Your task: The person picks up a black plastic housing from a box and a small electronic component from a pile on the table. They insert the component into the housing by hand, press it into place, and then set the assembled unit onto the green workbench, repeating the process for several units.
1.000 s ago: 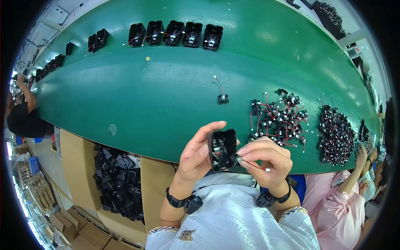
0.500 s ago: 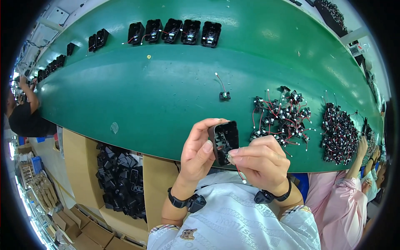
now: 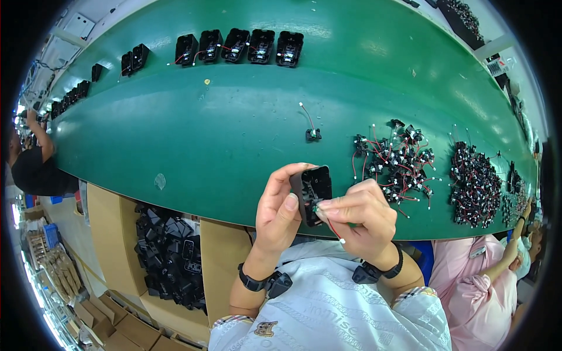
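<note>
My left hand (image 3: pixel 277 209) is closed round a black plastic housing (image 3: pixel 318 180), its open side tilted toward my right hand. The fingertips of my right hand (image 3: pixel 367 221) pinch a small wired module (image 3: pixel 317 209) at the near end of that housing. A red wire with a white plug (image 3: pixel 342 240) hangs from it below my fingers. How far the module sits inside is hidden by my fingertips. Beyond my hands, a single wired module (image 3: pixel 314 135) lies on the green table (image 3: pixel 234 134). Right of it spreads a loose heap of wired modules (image 3: pixel 401 158).
A denser heap of modules (image 3: pixel 475 186) lies farther right, near a co-worker in pink (image 3: pixel 468 275). Black housings (image 3: pixel 236 47) stand in a row along the far left. Below the table edge, a cardboard box (image 3: pixel 114 240) holds many black housings. Another person (image 3: pixel 41 167) sits far left.
My right hand has shifted slightly left and up, with its fingertips still at the housing. The view has moved a little. At the right, the co-worker's arm has drawn back from the dense heap.
</note>
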A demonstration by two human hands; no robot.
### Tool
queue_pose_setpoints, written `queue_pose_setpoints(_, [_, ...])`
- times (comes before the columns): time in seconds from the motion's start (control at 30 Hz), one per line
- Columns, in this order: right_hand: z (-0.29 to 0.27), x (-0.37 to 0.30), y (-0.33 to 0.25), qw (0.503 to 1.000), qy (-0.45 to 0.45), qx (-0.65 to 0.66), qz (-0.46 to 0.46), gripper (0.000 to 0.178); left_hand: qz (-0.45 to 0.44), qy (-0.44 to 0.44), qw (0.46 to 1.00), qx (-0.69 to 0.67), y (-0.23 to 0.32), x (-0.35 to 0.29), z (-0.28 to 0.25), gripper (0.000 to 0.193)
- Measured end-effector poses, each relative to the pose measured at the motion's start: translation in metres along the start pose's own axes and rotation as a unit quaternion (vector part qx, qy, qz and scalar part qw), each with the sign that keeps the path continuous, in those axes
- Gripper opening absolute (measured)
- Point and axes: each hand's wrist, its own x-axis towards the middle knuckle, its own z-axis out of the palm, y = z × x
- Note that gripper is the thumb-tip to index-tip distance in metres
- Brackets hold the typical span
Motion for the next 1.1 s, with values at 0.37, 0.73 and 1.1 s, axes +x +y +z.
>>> queue_pose_setpoints(0.37, [0.012, -0.008, 0.009, 0.999, 0.005, 0.038, 0.022, 0.024, -0.025, -0.010, 0.997, -0.067, -0.004, 0.001, -0.001, 0.052])
queue_pose_setpoints(0.73, [-0.018, 0.027, 0.012, 0.978, -0.205, 0.036, 0.004, 0.063, -0.035, -0.055, 0.994, -0.092, -0.005, -0.001, -0.007, 0.054])
queue_pose_setpoints(1.1, [-0.045, 0.152, 0.108, 0.943, -0.244, -0.226, -0.017, 0.080, 0.183, 0.342, 0.845, 0.368, 0.133, -0.110, -0.151, 0.019])
